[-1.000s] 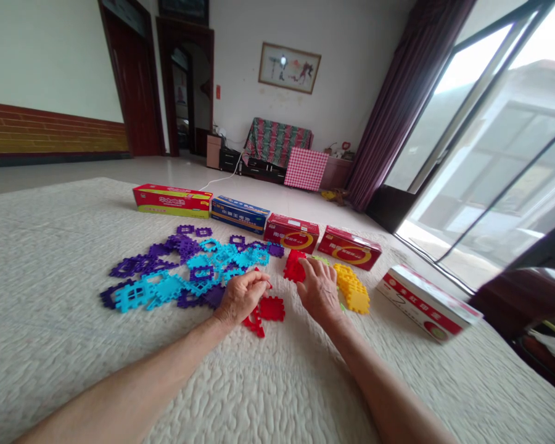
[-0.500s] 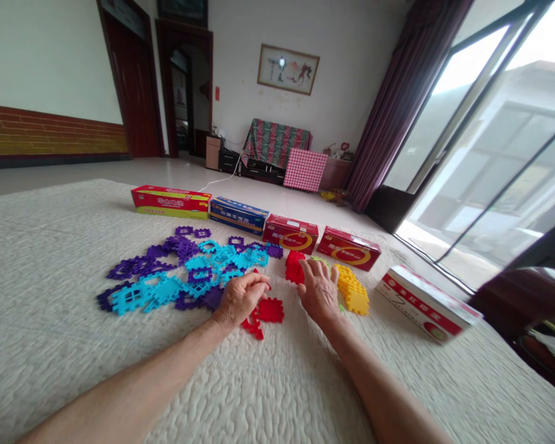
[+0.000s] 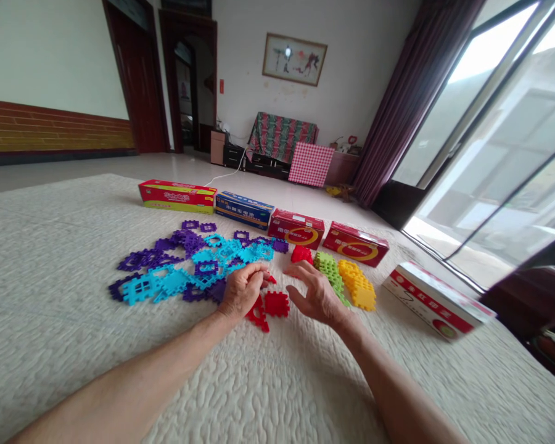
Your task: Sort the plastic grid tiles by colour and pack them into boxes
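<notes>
Hands at the loose red tiles, mid-mat.
Left hand curled shut, looks to be pinching a red piece, mostly hidden. Right hand open, fingers spread, gripping nothing, just right of the tiles. Red stack sits behind, green stack beside it.

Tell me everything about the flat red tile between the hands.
The red tile is a square of plastic with toothed edges, lying flat on the cream quilted cover. It sits between the curled left hand and the open right hand; a second red piece meets its left edge.
</notes>
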The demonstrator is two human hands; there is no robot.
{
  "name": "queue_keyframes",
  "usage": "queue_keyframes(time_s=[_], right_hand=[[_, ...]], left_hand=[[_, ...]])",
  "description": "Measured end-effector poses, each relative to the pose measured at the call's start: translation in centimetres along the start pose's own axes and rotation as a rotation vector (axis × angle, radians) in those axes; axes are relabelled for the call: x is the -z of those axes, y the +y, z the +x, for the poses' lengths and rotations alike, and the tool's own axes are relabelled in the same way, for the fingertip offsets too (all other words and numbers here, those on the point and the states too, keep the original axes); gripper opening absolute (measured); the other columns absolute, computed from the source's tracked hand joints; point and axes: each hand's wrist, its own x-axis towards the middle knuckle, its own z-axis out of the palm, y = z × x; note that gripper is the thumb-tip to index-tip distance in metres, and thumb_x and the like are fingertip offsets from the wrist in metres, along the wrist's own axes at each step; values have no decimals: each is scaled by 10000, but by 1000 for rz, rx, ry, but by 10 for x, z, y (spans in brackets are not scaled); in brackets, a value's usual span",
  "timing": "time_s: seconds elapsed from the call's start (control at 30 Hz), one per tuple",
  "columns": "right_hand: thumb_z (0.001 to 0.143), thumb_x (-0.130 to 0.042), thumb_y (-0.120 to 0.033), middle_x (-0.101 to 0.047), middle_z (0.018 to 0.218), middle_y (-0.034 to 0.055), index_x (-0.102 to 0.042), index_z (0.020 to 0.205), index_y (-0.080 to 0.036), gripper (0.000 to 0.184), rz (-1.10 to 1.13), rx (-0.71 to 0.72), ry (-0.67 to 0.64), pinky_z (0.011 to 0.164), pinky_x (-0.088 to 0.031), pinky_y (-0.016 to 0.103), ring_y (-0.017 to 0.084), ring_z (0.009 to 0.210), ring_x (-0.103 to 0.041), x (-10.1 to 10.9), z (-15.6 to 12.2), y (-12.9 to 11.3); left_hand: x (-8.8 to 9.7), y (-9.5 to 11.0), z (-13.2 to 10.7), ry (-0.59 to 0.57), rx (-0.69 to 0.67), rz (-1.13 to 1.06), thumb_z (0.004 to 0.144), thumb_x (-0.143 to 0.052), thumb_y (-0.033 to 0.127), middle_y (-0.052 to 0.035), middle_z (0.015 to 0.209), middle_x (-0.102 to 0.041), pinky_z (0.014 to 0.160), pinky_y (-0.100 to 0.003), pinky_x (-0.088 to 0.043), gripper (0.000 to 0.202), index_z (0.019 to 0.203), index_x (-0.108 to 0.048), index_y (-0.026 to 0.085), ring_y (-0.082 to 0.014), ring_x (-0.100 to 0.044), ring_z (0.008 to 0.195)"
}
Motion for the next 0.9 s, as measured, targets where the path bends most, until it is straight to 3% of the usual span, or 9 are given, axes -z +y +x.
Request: queue_keyframes(time_s=[0.07, 0.17, 0.27, 0.37, 0.57, 0.7, 0.83, 0.9], right_hand=[[794, -574, -162, -606, 1033, 45, -583, 1095, -198, 303, 160, 41, -159, 849, -473, 292, 162, 937, -588, 5, 0, -8], [715, -682, -204, -614, 1043, 40, -605, 1075, -207, 368, 210, 18, -307, 814, -496, 296, 162, 901, -607, 7, -1, -15], [660, -725, -190, -634, 1017, 44, -635, 1035, -204, 386, 137, 38, -344, 844, -490, 318, 179, 931, -602, 5, -1, -18], [738, -649, -160, -658, 979, 37, -651, 1007, -207, 272, 121, 66, -345, 842, -484, 310, 166, 925, -607, 5, 0, -20], [896, -425, -160, -617, 689, -1, -626, 842, -156, 208, 134, -56, -243, 580, -408, 217, 97, 590, -542, 8, 4, -19], [890, -409, -155, -517, 575, -41, -571, 761, -161, 208, 133, -104, -154, 504, -336, 195, 73, 494, -439, 1, 3, -13], [833, -481, -154, -602, 731, -2, -577, 945, -166, 148, 120, -94, -59, 573, -429, 213, 105, 611, -541, -11, -1, -6], [778, -562, -168, -621, 982, 79, -523, 1127, -159, 351, 81, -40, 16, 708, -499, 284, 169, 839, -603, -14, -2, -4]], left_hand=[[0, 0, 1, 40, -20, 28, 784, -472, 262, -34, 769, -710, 653, -264, -546, 257, 899, -678, 163, -158, -671, 673], [1, -2, 2, 73, -40, 61, 794, -447, 250, -33, 787, -705, 667, -256, -544, 273, 916, -677, 164, -144, -665, 672], [0, -4, 3, 71, -43, 64, 798, -430, 243, -41, 797, -704, 659, -251, -543, 286, 918, -674, 155, -137, -657, 658], [0, -5, 3, 46, -39, 69, 800, -427, 244, -40, 796, -706, 646, -253, -542, 290, 924, -674, 154, -142, -660, 655], [2, 4, -1, -73, -171, 245, 758, -453, 168, -32, 839, -734, 790, -278, -515, 278, 858, -712, 180, -173, -673, 805], [2, 9, -3, -142, -184, 319, 751, -501, 180, -8, 778, -731, 729, -261, -511, 257, 877, -724, 200, -163, -658, 717], [1, 4, -2, -127, -164, 268, 766, -531, 216, -15, 826, -738, 715, -261, -509, 233, 903, -719, 204, -167, -663, 742], [1, 1, 0, -98, -147, 219, 782, -514, 224, -14, 858, -739, 743, -271, -515, 236, 907, -714, 204, -171, -666, 780]])
